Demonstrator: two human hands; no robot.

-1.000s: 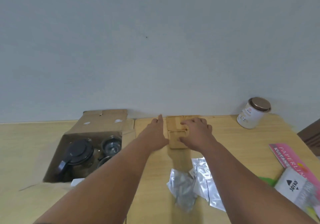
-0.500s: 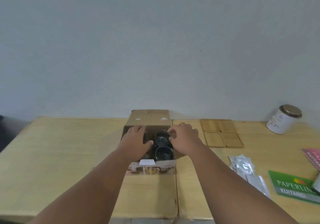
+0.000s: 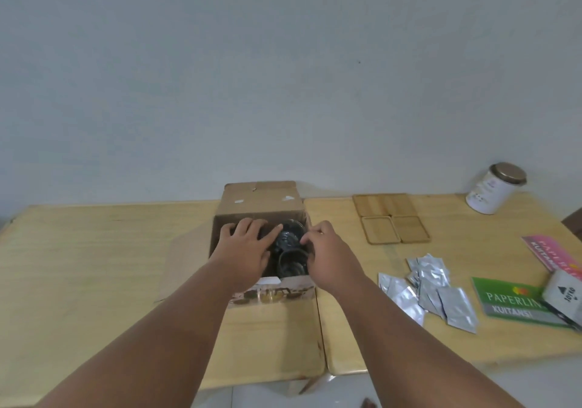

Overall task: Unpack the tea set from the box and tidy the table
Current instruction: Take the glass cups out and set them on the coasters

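An open cardboard box [image 3: 260, 198] stands at the middle of the wooden table [image 3: 94, 265]. Inside it I see glass cups [image 3: 291, 261] and dark tea ware, partly hidden by my hands. My left hand [image 3: 247, 247] lies spread over the left side of the box's contents. At the box's right rim is my right hand [image 3: 326, 254], fingers curled at the edge of a glass cup; whether it grips the cup is unclear. Several square wooden coasters [image 3: 390, 218] lie flat to the right of the box.
Several silver foil sachets [image 3: 431, 288] lie scattered right of the box. A white tin with a metal lid [image 3: 493, 191] stands at the back right. Green and pink receipt books [image 3: 516, 300] and a white pack [image 3: 565, 291] sit at the right edge. The wall is close behind.
Both hands left the wooden coasters and moved left into the open box. The view shifted left with them, and the hands now sit slightly deeper among the cups.
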